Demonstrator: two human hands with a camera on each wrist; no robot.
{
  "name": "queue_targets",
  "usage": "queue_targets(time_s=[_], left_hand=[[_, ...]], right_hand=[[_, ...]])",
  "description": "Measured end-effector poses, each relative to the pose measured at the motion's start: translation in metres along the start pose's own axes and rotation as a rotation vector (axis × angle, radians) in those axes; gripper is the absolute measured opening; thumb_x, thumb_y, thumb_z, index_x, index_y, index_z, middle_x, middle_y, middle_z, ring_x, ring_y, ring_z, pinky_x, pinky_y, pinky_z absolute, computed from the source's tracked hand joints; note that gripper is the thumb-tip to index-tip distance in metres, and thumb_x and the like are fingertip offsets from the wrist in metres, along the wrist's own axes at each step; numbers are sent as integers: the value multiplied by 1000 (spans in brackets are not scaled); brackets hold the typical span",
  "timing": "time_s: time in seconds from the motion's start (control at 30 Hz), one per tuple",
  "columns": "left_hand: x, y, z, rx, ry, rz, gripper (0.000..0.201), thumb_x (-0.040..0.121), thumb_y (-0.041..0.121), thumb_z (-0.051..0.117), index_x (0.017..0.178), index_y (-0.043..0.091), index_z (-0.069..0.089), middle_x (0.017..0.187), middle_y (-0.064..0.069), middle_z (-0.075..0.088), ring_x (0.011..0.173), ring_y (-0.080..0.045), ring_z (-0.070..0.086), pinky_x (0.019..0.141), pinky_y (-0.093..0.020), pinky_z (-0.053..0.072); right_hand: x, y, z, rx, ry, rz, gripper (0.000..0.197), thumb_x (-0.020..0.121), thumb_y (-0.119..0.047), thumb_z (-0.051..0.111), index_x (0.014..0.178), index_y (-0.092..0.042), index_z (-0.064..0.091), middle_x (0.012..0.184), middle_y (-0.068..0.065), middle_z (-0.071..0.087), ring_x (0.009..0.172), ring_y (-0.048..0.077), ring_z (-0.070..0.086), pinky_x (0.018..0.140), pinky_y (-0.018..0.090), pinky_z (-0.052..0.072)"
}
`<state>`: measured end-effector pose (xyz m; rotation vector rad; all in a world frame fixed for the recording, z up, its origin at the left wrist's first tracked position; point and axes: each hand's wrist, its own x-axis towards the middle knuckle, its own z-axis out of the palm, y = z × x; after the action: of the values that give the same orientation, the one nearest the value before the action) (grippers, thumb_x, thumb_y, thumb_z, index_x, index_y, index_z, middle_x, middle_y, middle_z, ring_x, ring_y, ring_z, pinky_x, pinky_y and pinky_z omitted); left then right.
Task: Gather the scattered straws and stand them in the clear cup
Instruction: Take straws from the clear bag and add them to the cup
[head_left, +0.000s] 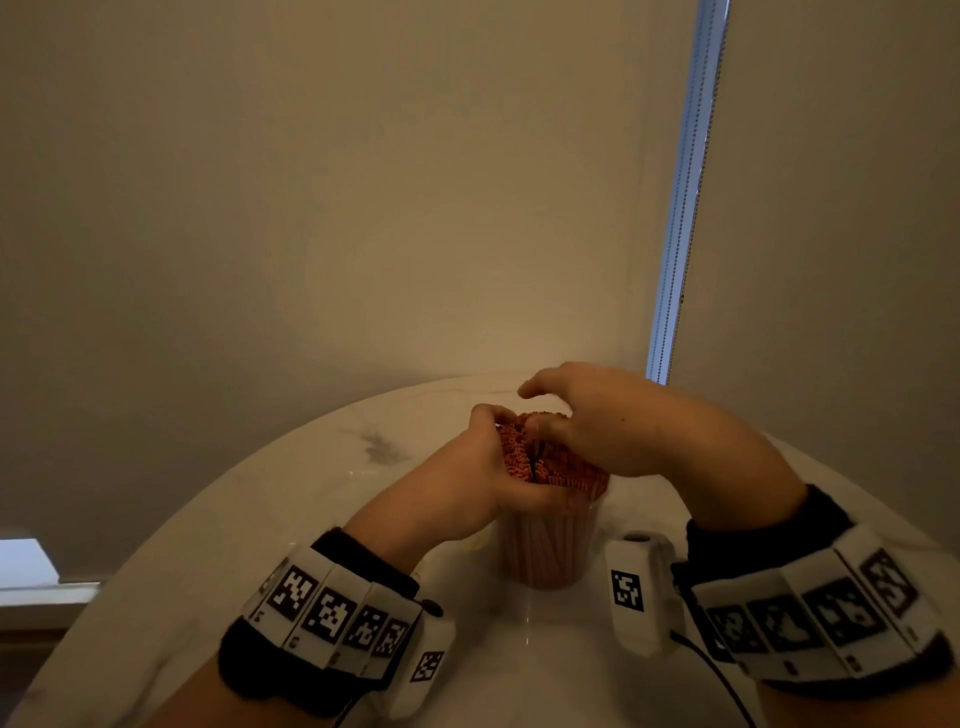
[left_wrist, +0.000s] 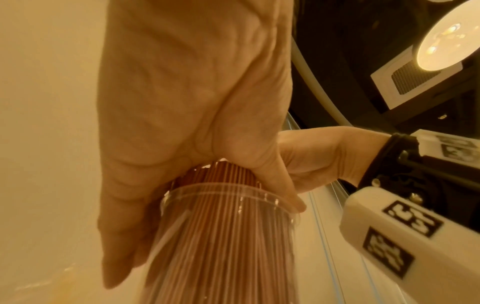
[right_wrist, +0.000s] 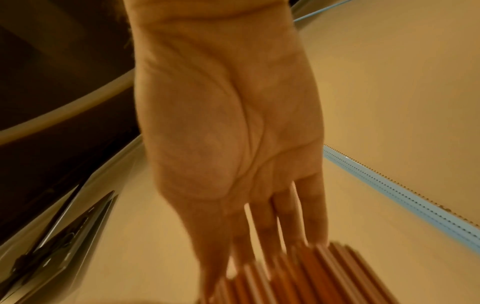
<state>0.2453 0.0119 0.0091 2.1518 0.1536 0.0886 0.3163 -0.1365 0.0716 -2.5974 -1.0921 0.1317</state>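
A clear cup (head_left: 545, 553) stands near the middle of the round white table (head_left: 249, 519), packed with upright orange straws (head_left: 558, 462). My left hand (head_left: 485, 475) grips the bundle just above the rim, fingers curled round its left side. In the left wrist view my left hand (left_wrist: 182, 123) wraps the straws (left_wrist: 221, 174), its thumb at the rim of the cup (left_wrist: 221, 236). My right hand (head_left: 597, 421) lies over the straw tops, thumb down among them. In the right wrist view my right hand (right_wrist: 233, 133) has straight fingers (right_wrist: 285, 222) touching the straws' ends (right_wrist: 311, 273).
A plain wall rises right behind the table. A bright window strip with a bead chain (head_left: 680, 208) runs up at the right. A grey smudge (head_left: 382, 447) marks the tabletop left of the cup. No loose straws show on the table.
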Motion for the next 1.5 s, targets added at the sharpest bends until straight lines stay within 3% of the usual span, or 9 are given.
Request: queue_targets(time_s=[0.2,0.37,0.5,0.63,0.77,0.97,1.13,1.3,1.5], left_hand=[[-18,24,-29,123,-36,-58,134,66,37,95,164,21,6,160,-3,40,141,-17,42,103,-25,40],[-24,35,-86,312,124,-79,92,73,76,68,147,23,53,143,5,58,121,-11,54,99,-31,44],[-6,-8,-125,613,165,-272,36,106,38,50,135,22,64,139,-2,62,126,-24,56,111,-43,43],[2,-68,-131,897,-32,-413,56,101,10,40,152,31,46,163,-1,38,147,-25,37,119,-38,29],[-2,-100,-116,921,-143,-360,59,104,29,47,160,21,31,165,-4,33,149,-23,35,121,-34,27],[-22,-108,-121,936,-59,-415,46,94,28,66,137,13,60,136,-8,62,121,-27,60,97,-32,49],[-51,-106,-133,550,117,-476,24,98,21,54,111,4,66,110,-11,64,95,-26,62,76,-32,55],[-78,-84,-135,119,236,-427,11,97,12,55,99,8,64,94,-8,59,85,-20,56,85,-35,53],[-96,-59,-136,8,307,-256,12,98,14,61,108,8,65,105,-7,65,100,-22,60,90,-33,48]], right_hand=[[5,-2,13,17,-168,-5,60,104,-52,34,158,-31,18,165,-1,19,150,23,20,121,43,18],[0,-5,9,-110,-174,-68,60,98,-59,42,153,-37,33,159,-6,34,142,21,35,111,36,29],[-9,-16,-3,60,-2,-103,43,96,-54,53,136,-38,57,134,-11,59,116,16,54,85,28,40],[-29,-42,-7,166,94,-176,26,95,-56,53,109,-40,66,95,-22,62,88,4,58,70,27,47],[-47,-70,27,99,-184,-212,28,97,-54,51,111,-35,66,98,-12,71,87,6,63,81,33,52],[-44,-85,76,-156,-525,-192,40,104,-40,44,131,-14,61,114,9,68,98,25,66,90,40,54],[-34,-95,88,-196,-469,-18,63,97,-63,42,95,-5,67,79,7,68,66,20,64,78,35,53],[-21,-118,78,208,-131,41,99,70,-84,57,131,-7,47,98,7,69,73,17,72,63,32,56],[-8,-135,66,532,214,-27,25,92,-38,51,96,-16,62,90,2,72,80,21,71,77,46,61]])
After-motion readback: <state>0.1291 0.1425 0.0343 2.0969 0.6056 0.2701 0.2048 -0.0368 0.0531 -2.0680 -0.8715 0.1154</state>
